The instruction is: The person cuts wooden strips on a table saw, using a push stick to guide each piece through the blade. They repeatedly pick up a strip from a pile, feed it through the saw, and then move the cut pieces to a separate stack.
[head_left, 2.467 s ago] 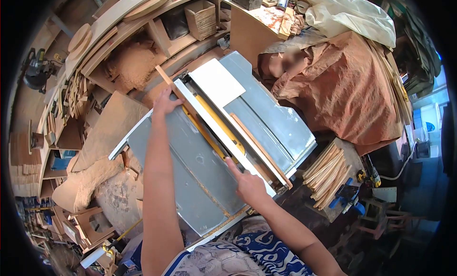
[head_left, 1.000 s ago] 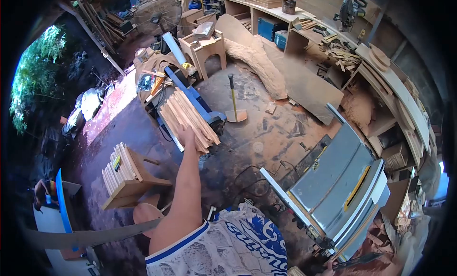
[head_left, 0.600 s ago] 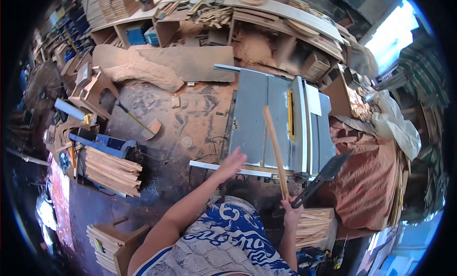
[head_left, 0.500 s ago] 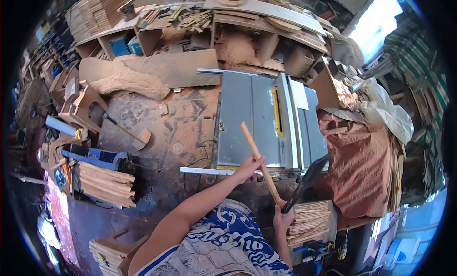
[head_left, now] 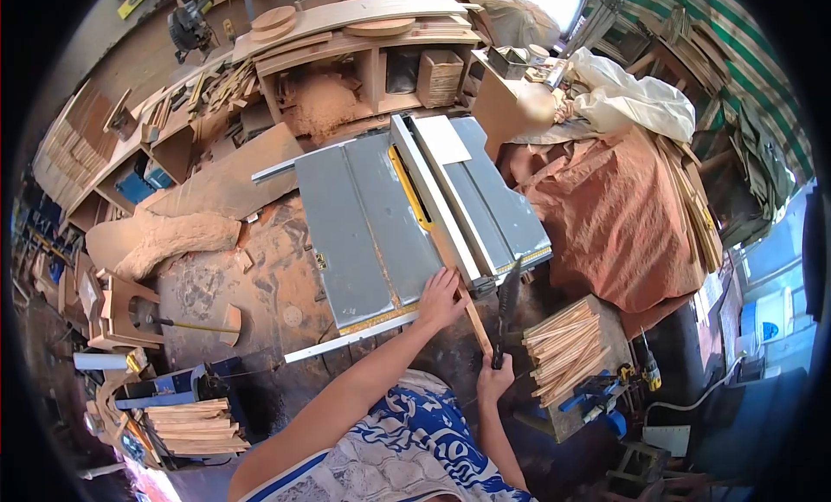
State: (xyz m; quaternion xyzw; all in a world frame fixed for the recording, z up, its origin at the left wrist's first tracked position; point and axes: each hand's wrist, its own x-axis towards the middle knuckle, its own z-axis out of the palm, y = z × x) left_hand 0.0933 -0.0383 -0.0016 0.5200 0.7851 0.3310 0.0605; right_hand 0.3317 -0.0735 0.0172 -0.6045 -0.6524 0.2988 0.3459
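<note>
A table saw (head_left: 363, 234) with a grey top stands in front of me. A narrow wooden strip (head_left: 476, 325) lies along the left side of its metal fence (head_left: 441, 208), one end overhanging the near edge. My left hand (head_left: 443, 300) is on the strip at the table's front, fingers close together against it; its thumb is hidden. Past the edge, my right hand (head_left: 495, 381) is closed around the handle of a black push stick (head_left: 509, 307), which points up and away. The strip's near end meets that hand too; how it is gripped is partly hidden.
Stacked strips (head_left: 563, 350) lie at right beside a blue and yellow tool (head_left: 606, 398). A brown sheet (head_left: 615, 216) covers a pile right of the saw. More strips (head_left: 197, 426) sit at lower left. Sawdust (head_left: 320, 99) fills a shelf behind.
The strip has gone from being held up at an angle to lying along the fence. My left hand has moved forward onto the table's front. The view has turned right.
</note>
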